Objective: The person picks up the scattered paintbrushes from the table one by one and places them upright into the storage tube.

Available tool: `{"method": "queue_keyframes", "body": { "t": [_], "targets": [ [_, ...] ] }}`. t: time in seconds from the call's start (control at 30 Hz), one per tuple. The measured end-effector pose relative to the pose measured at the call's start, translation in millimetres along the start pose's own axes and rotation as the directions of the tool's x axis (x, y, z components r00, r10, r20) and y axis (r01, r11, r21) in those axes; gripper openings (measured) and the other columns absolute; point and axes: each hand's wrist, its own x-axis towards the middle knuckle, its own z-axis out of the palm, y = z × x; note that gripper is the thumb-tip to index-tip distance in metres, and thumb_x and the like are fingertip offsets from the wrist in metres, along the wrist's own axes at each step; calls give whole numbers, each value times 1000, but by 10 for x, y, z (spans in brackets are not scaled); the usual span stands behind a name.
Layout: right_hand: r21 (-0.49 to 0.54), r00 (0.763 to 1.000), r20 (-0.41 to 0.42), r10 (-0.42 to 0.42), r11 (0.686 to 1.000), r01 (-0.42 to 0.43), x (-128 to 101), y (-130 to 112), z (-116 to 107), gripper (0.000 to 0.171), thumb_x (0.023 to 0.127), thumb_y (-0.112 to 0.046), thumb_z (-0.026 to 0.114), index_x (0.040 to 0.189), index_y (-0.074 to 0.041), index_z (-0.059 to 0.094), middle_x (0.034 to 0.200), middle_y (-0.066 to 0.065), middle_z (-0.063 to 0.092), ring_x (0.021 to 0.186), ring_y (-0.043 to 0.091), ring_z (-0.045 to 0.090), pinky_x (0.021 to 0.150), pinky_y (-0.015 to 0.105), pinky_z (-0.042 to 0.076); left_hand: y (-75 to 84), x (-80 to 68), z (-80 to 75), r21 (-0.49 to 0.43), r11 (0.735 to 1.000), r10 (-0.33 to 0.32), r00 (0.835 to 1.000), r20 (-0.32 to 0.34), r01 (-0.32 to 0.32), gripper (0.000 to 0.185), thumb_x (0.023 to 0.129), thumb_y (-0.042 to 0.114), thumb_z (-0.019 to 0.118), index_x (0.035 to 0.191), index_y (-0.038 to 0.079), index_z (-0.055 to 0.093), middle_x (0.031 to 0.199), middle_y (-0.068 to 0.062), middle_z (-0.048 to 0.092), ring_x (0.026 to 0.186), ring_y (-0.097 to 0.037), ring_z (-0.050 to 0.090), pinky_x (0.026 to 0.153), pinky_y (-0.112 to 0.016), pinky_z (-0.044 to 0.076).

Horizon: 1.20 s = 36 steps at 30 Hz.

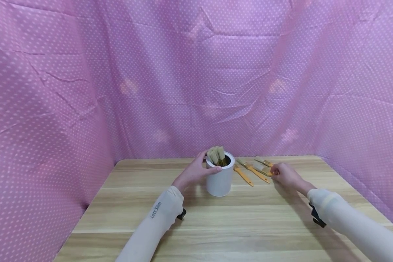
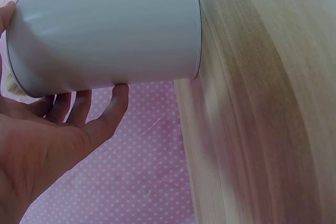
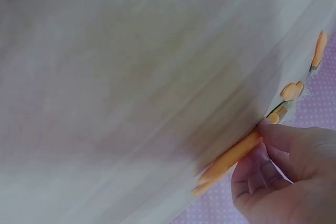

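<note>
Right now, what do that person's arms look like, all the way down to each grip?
The left sleeve is pale with dark lettering; the right sleeve is pale with a faint yellowish band. A small black piece peeks out by each sleeve. The left grip and right grip are bare hands, no gloves.

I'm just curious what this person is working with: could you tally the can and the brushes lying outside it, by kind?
White can: 1
Brushes outside the can: 4
Total: 5, leaving out the brushes inside the can, which overlap too much to count.
</note>
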Motion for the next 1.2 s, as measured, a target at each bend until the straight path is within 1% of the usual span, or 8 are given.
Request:
{"method": "queue_keyframes", "body": {
  "t": [0.23, 0.47, 0.6, 0.7, 0.83, 0.93, 1.07, 1.2],
  "targets": [
    [-60, 995, 26, -96, 993, 97, -8, -17, 33, 13, 78, 8, 74, 91, 5, 72, 81, 8, 67, 72, 18, 60, 65, 39, 56, -9, -29, 29, -26, 1000, -3, 1000, 11, 3, 109, 74, 68, 80, 160, 24, 29, 152, -3, 38, 138, -28, 40, 111, -60, 32],
    [-77, 993, 21, -115, 990, 116, -42, -18, 70, 11, 79, 7, 74, 82, -1, 67, 76, 2, 55, 64, 14, 49, 54, 30, 46, -36, -39, 62, -25, 1000, -14, 1000, 7, 14, 109, 74, 68, 81, 160, 24, 29, 149, -2, 39, 136, -28, 40, 111, -61, 32],
    [-56, 994, 12, -107, 993, 107, -25, -27, 48, 17, 82, 7, 73, 77, -6, 62, 73, 1, 51, 62, 15, 46, 51, 29, 42, -17, -44, 59, -18, 1000, -16, 1000, 7, 16, 110, 74, 70, 79, 161, 24, 28, 154, -5, 35, 141, -30, 36, 112, -63, 28],
    [-40, 996, -7, -88, 995, 88, 14, -53, 0, 15, 81, 9, 71, 79, -3, 64, 74, 1, 51, 63, 15, 45, 52, 28, 42, 2, -48, 48, -8, 1000, -14, 1000, 8, 14, 110, 75, 71, 77, 161, 25, 27, 156, -5, 34, 142, -30, 34, 112, -63, 28],
    [53, 998, -46, -40, 998, 43, 74, -130, -83, 8, 82, 12, 68, 84, 5, 68, 73, 2, 56, 63, 16, 48, 53, 27, 44, 20, -43, 35, -10, 1000, -7, 1000, 8, 7, 107, 76, 70, 78, 160, 26, 28, 152, -3, 38, 139, -27, 39, 112, -60, 32],
    [158, 998, -68, 16, 987, -5, 115, -210, -149, 6, 87, 11, 65, 90, 9, 69, 76, 5, 64, 65, 16, 54, 54, 27, 46, 30, -43, 31, -17, 1000, -8, 1000, 6, 8, 107, 75, 69, 79, 160, 26, 29, 149, -2, 40, 137, -27, 40, 111, -60, 32],
    [267, 993, -66, 97, 961, -76, 171, -341, -239, 14, 93, 5, 65, 103, 13, 70, 88, 16, 72, 77, 22, 64, 62, 27, 54, 35, -53, 27, -23, 1000, -10, 1000, 7, 10, 108, 75, 68, 80, 159, 25, 30, 149, -2, 39, 138, -28, 39, 112, -61, 31],
    [381, 988, -10, 152, 914, -137, 230, -506, -325, 27, 100, -4, 64, 117, 17, 64, 105, 25, 71, 95, 33, 68, 76, 33, 59, 31, -61, 24, -22, 1000, 2, 1000, 7, -2, 106, 76, 67, 80, 159, 24, 31, 148, -2, 39, 137, -27, 40, 112, -59, 32]
  ]
}}
